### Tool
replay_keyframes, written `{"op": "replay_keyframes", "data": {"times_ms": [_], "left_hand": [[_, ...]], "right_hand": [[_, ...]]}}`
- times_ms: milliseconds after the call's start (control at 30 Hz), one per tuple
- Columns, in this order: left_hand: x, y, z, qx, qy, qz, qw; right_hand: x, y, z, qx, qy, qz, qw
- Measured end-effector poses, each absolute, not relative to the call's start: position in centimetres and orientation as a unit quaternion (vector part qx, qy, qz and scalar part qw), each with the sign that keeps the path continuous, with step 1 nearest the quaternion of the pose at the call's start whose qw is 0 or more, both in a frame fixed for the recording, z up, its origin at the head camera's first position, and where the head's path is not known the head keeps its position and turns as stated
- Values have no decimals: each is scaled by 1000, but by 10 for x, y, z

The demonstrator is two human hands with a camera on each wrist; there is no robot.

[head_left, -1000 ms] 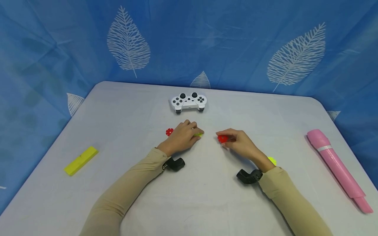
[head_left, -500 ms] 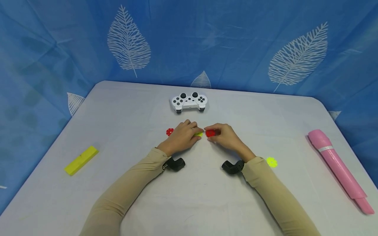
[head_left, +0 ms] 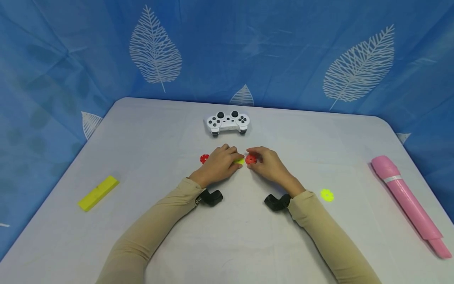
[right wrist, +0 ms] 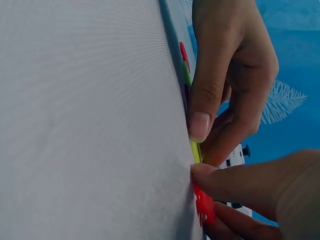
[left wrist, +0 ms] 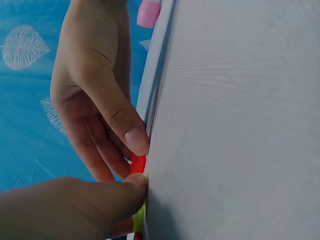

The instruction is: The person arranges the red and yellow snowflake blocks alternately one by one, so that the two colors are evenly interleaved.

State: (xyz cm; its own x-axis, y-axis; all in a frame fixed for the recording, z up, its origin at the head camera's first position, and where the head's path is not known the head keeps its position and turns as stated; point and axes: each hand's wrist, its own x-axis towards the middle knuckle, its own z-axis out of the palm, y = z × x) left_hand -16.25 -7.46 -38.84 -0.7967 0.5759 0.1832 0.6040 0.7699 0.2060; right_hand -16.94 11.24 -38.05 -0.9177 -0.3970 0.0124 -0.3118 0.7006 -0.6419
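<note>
My left hand (head_left: 219, 165) rests low over the white table, thumb and forefinger gripping a yellow notched disc (head_left: 240, 161). Close to its right, my right hand (head_left: 269, 165) pinches a red notched disc (head_left: 251, 159) by its edges. The red disc's left rim is right at the yellow one. Seen from the right wrist, the red disc (right wrist: 204, 205) and the yellow disc (right wrist: 195, 151) lie edge to edge along the tabletop. Another red disc (head_left: 204, 158) shows to the left of my left hand, which hides whatever is under its palm.
A white game controller (head_left: 228, 123) sits behind the hands. To the left is a yellow bar (head_left: 98, 193). A loose yellow notched disc (head_left: 327, 195) lies right of my right forearm, and a pink rolled item (head_left: 408, 203) lies along the right edge.
The right hand has moved left with the red disc, bringing it from a gap up beside the yellow disc. My left hand has stayed in place.
</note>
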Motion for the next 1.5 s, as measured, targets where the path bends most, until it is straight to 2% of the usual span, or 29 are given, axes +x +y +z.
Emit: {"op": "replay_keyframes", "data": {"times_ms": [933,1233,1500], "left_hand": [[-160,-79,-388,-316,-935,-148,54],[-162,-79,-387,-317,-934,-154,55],[-164,-73,-386,-315,-938,-140,48]], "right_hand": [[-162,108,-384,-211,917,-340,12],[-161,110,-381,-211,924,-318,26],[-150,126,-373,-216,935,-269,87]]}}
